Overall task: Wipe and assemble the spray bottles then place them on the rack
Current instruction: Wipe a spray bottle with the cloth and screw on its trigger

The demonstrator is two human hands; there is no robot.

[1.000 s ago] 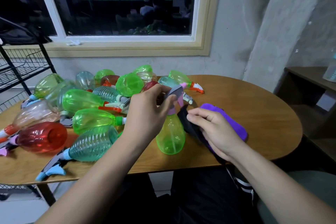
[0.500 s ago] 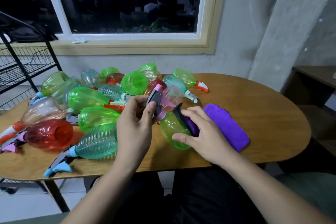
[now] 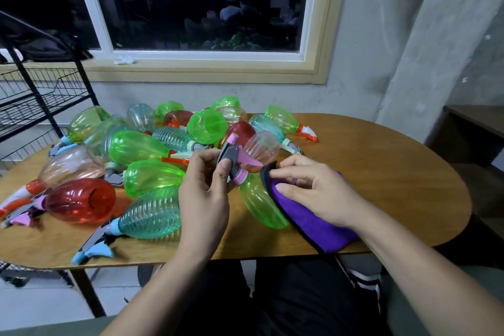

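My left hand [image 3: 203,199] grips the grey and pink spray head [image 3: 235,163] of a green bottle [image 3: 259,203], whose body slants down to the right over the table. My right hand [image 3: 311,194] holds a purple cloth [image 3: 313,222] with a black edge against the right side of that bottle. The cloth covers part of the bottle's side. A black wire rack [image 3: 41,101] stands at the far left behind the table.
A pile of green, teal, red and clear pink spray bottles [image 3: 147,169] covers the left half of the oval wooden table [image 3: 381,172]. A window and wall lie behind. A dark wooden shelf [image 3: 474,128] stands at the right.
The bottle has swung from hanging upright to slanting, base toward the right. My right hand has brought the purple cloth up off the table and wrapped it against the bottle's side.
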